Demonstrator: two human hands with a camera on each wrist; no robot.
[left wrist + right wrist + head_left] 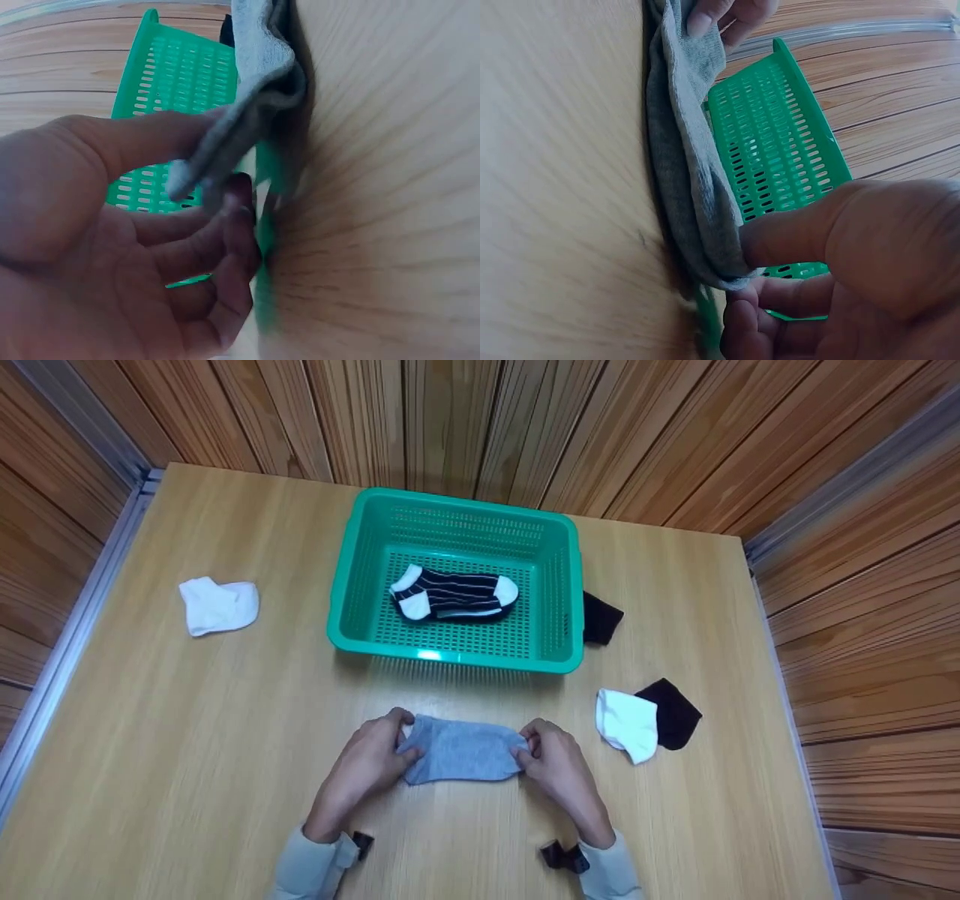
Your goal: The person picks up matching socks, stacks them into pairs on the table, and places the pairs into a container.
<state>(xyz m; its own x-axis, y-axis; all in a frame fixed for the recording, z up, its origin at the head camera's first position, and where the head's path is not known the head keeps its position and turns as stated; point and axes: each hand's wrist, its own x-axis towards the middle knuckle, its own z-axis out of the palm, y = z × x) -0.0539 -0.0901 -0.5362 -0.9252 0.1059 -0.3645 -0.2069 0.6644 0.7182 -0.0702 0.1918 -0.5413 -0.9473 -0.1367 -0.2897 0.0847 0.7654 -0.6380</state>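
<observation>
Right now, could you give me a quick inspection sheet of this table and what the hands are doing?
Surface: light wooden table, bare wood grain.
Job's things: grey fabric sock lying flat; green perforated plastic basket holding a black-and-white striped sock.
Clutter: white sock on the left; second white sock overlapping a black sock; another black sock beside the basket.
Hands: left hand and right hand each pinch one end of the grey sock.
Cables: nothing seen.
Surroundings: wood-panelled walls.
</observation>
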